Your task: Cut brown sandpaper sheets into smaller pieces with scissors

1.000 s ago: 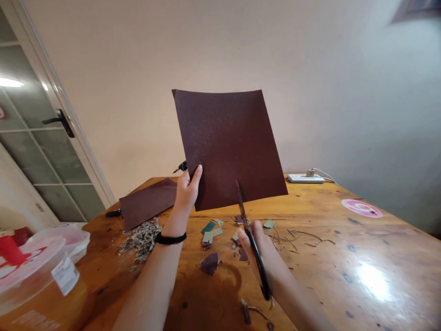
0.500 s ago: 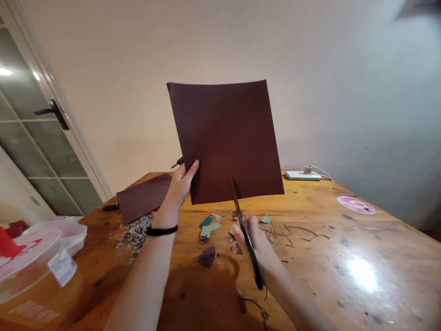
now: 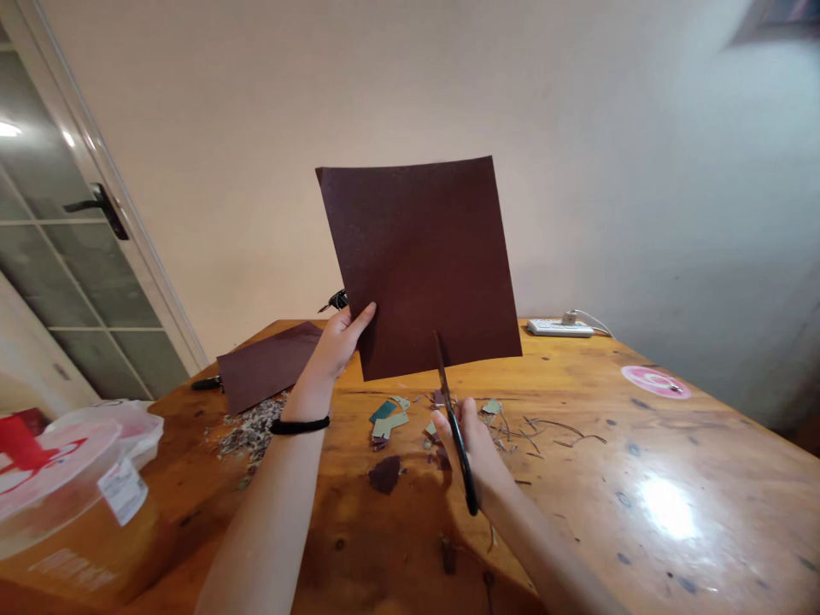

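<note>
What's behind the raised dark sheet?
A black object shows past the left edge of the sheet, wall beyond. Anything else there, and most fingers of the left hand, are covered.

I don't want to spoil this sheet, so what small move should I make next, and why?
Probably one short snip by the right hand: its scissors cross the lower edge of the dark sheet, and the left hand grips the lower left side. How open the blades are is unclear.

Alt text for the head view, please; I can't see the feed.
The left hand holds up a dark maroon sheet while the right hand brings black-handled scissors to its lower edge. Below, a wooden table bears another maroon sheet, scattered scraps and a white power strip.
</note>
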{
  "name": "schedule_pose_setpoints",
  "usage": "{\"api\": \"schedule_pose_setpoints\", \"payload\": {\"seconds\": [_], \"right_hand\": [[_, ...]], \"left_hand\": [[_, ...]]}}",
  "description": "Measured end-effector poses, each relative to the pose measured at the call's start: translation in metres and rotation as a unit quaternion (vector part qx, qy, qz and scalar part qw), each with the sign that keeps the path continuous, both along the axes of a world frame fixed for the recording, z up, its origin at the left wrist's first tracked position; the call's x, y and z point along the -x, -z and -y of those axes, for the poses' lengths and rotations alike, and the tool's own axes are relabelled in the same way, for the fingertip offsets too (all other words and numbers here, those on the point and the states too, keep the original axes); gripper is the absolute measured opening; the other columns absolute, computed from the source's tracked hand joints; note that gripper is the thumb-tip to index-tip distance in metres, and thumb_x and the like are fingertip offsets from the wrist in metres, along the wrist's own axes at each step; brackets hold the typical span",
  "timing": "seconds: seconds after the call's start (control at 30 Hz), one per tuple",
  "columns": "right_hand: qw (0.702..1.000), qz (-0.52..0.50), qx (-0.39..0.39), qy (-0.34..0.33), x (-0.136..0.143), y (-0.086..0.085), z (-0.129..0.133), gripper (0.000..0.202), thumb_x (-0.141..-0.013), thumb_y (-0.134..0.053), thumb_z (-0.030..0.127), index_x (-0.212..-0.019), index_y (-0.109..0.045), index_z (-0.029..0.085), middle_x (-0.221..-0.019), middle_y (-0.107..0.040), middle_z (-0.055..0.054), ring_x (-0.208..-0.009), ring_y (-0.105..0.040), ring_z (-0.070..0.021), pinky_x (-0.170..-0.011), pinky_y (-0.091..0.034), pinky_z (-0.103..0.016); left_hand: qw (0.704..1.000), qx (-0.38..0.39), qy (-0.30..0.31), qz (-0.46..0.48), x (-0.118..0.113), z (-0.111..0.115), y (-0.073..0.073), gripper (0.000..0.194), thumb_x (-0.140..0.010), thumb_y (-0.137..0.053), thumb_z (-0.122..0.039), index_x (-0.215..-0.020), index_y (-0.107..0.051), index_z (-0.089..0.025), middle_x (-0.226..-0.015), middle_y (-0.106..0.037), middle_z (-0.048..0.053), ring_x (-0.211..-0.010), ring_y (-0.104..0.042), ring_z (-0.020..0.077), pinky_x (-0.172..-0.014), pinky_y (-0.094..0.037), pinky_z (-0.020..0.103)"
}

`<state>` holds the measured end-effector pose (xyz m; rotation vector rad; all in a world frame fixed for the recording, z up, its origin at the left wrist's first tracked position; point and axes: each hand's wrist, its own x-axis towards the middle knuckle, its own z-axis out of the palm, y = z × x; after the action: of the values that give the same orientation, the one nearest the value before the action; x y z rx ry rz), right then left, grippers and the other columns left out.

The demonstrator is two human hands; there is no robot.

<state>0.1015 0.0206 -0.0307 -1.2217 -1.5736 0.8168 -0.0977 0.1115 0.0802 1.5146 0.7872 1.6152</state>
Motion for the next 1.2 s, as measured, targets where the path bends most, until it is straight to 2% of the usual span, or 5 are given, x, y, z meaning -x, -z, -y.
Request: {"api": "schedule_pose_setpoints", "payload": {"seconds": [0.4, 0.77, 1.03, 1.2], "right_hand": [[0.999, 0.029, -0.017, 0.01, -0.0008, -0.0025, -0.0019, 0.036, -0.088, -0.048, 0.057, -0.08, -0.031, 0.026, -0.064, -0.049, 0.004, -0.061, -0.055, -0.0185, -0.058, -0.041, -0.029], [1.0, 0.004, 0.001, -0.003, -0.0014, -0.0008, -0.0009, 0.037, -0.088, -0.049, 0.058, -0.081, -0.03, 0.026, -0.064, -0.048, 0.006, -0.057, -0.055, -0.0166, -0.054, -0.043, -0.028], [0.998, 0.035, -0.03, 0.029, -0.0023, -0.0059, -0.0007, 0.038, -0.085, -0.048, 0.059, -0.077, -0.03, 0.027, -0.062, -0.05, 0.004, -0.06, -0.056, -0.0192, -0.056, -0.04, -0.029], [0.999, 0.037, -0.023, 0.03, -0.0025, -0.0051, -0.0016, 0.036, -0.086, -0.047, 0.058, -0.078, -0.031, 0.027, -0.066, -0.053, 0.003, -0.061, -0.056, -0.0194, -0.056, -0.041, -0.029]], "left_hand": [[1.0, -0.002, 0.008, 0.018, -0.0022, -0.0005, 0.0003, 0.045, -0.072, -0.077, -0.047, -0.107, -0.07, -0.019, -0.121, -0.069, 0.007, -0.127, -0.052, 0.0313, -0.111, -0.04, 0.048], [1.0, -0.003, 0.004, 0.001, -0.0008, -0.0009, 0.0013, 0.049, -0.074, -0.074, -0.05, -0.112, -0.069, -0.019, -0.124, -0.068, 0.009, -0.128, -0.051, 0.0321, -0.108, -0.042, 0.049], [1.0, -0.005, -0.004, -0.012, -0.0025, 0.0012, 0.0008, 0.049, -0.075, -0.073, -0.05, -0.113, -0.068, -0.019, -0.13, -0.064, 0.009, -0.13, -0.049, 0.031, -0.108, -0.042, 0.047], [1.0, -0.007, -0.005, -0.01, -0.0025, -0.0007, 0.0009, 0.053, -0.073, -0.074, -0.052, -0.113, -0.068, -0.018, -0.132, -0.062, 0.009, -0.131, -0.049, 0.0314, -0.11, -0.04, 0.048]]}}
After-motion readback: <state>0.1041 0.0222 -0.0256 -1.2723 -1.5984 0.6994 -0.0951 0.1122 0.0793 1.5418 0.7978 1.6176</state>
